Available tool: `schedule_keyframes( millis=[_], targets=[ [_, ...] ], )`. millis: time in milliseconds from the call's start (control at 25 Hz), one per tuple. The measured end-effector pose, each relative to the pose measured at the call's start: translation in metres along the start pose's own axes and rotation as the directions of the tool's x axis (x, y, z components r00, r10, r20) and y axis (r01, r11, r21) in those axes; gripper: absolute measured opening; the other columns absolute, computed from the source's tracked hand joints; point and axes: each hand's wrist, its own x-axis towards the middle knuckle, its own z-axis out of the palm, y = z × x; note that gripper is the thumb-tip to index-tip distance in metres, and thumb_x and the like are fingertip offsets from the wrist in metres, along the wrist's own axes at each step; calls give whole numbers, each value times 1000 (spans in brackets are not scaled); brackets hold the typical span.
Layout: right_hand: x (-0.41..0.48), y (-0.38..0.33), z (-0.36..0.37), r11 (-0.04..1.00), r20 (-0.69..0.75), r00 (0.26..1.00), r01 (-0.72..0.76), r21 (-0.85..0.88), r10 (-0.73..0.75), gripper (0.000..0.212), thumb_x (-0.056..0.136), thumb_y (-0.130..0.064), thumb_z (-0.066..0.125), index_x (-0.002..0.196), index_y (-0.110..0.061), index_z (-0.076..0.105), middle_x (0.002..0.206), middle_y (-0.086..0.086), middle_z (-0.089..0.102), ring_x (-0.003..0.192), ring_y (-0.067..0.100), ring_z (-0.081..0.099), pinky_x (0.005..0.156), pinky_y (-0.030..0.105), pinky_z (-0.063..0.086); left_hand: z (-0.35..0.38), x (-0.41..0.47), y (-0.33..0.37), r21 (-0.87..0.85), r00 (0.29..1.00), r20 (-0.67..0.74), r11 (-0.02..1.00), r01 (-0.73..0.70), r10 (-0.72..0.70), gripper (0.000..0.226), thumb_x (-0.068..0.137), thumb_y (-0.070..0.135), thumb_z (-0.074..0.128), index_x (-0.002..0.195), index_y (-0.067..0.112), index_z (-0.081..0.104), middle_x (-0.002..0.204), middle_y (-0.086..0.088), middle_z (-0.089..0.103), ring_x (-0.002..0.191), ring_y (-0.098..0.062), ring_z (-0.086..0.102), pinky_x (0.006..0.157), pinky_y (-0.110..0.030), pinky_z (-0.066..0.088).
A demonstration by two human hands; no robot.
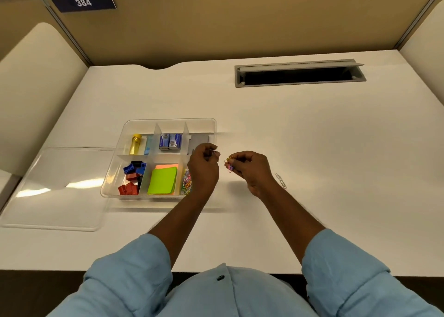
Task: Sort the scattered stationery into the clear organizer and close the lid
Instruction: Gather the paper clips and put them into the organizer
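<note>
Several coloured paper clips (229,165) are pinched by the right hand (251,170), one pale clip (217,153) by the left hand (204,166), and are best released low over the clear organizer's (168,120) clip pile (187,184)

Desk (312,136) before me: white top, matte, with a shallow curved notch (158,67) cut into its rear edge.
Rear wall: tan fabric partition (216,23) in a grey metal frame.
Placard (83,2): navy, upper left, numbered 384.
Cable slot (300,74): grey, set in the top at my far right, flap raised, interior dark.
Side panels: cream, rounded, left panel (40,76) and right panel (422,33).
Floor (36,292): dark, possibly carpet, below the near edge.
</note>
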Motion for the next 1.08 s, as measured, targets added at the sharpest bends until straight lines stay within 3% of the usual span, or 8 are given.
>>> schedule_keyframes(
  millis=[120, 280, 440, 560, 640, 840, 960, 1080],
  targets=[
    [-3, 4, 40, 960, 57, 991, 133, -248, -123, 11, 79, -1, 69, 89, -5, 72, 89, 12, 73, 85, 24, 70, 79, 32, 58, -27, 10, -2, 35, 999, -37, 999, -1, 2, 15, 83, 4, 61, 95, 9, 70, 88, -6, 70, 77, -15, 63, 72, -23, 50],
    [-10, 12, 75, 760, 209, 938, 347, -549, -277, 18, 85, -2, 59, 96, -5, 73, 94, 12, 73, 86, 22, 67, 72, 21, 48, -50, 12, -14, 232, 997, -55, 972, -47, 62, 16, 87, 9, 59, 96, 5, 71, 95, -11, 72, 82, -14, 61, 74, -20, 43],
    [-17, 26, 83, 645, 364, 903, 420, -638, -228, 23, 90, -4, 55, 110, -3, 67, 106, 17, 69, 96, 29, 64, 82, 29, 51, -56, 8, -26, 355, 996, -63, 934, -32, 58, 22, 91, 8, 52, 107, 3, 67, 106, -15, 70, 98, -25, 63, 84, -24, 43],
    [-20, 27, 82, 615, 393, 900, 421, -667, -190, 21, 89, -5, 58, 106, 0, 68, 105, 19, 69, 95, 32, 64, 88, 37, 52, -56, 7, -26, 361, 994, -88, 932, -24, 60, 25, 93, 9, 50, 115, 5, 62, 115, -14, 67, 108, -26, 61, 93, -31, 46],
    [-25, 23, 76, 651, 338, 905, 422, -631, -258, 19, 89, -7, 57, 104, -1, 68, 105, 17, 69, 95, 29, 64, 87, 33, 51, -54, 4, -23, 362, 992, -58, 928, -84, 112, 24, 92, 9, 52, 113, 4, 63, 113, -14, 67, 106, -27, 61, 95, -35, 47],
    [-25, 15, 7, 700, -14, 859, 408, -586, -512, 21, 87, 1, 56, 105, -3, 66, 110, 11, 66, 104, 22, 61, 93, 29, 50, -32, -8, -8, 309, 931, 122, 879, -364, 343, 15, 86, 5, 60, 99, 5, 67, 98, -13, 69, 87, -24, 62, 83, -36, 51],
    [-19, 18, -53, 721, -198, 885, 194, -665, -420, 30, 89, 3, 52, 117, -4, 59, 122, 10, 59, 112, 22, 57, 94, 22, 44, -3, -24, -9, 243, 853, 380, 851, -465, 357, 23, 81, 1, 65, 103, 6, 66, 101, -11, 66, 79, -17, 57, 75, -23, 45],
    [-17, 26, -99, 741, -307, 900, 26, -671, -309, 38, 90, 3, 50, 127, -4, 52, 128, 13, 52, 102, 19, 59, 80, 4, 36, 24, -42, -24, 289, 735, 634, 809, -512, 239, 38, 79, 1, 67, 117, 8, 60, 113, -11, 60, 95, -21, 55, 83, -15, 35]
  ],
)
